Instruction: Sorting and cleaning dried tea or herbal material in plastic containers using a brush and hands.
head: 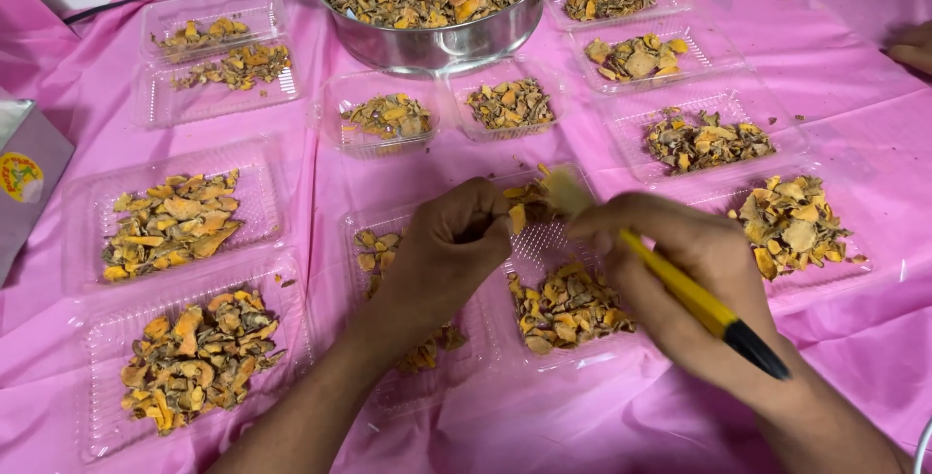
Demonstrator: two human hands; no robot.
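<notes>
Head view: above a pink-covered worktop (854, 76), the left hand (449, 253) pinches a dried yellow-orange chip (516, 216) at its fingertips. The right hand (680, 275) grips a yellow brush (680, 285); its long axis runs from the black handle end at lower right up-left to the bristles, which meet the chip just right of the left hand, over a clear tray (544, 241).

Pot (437, 32) behind trays (184, 217)
</notes>
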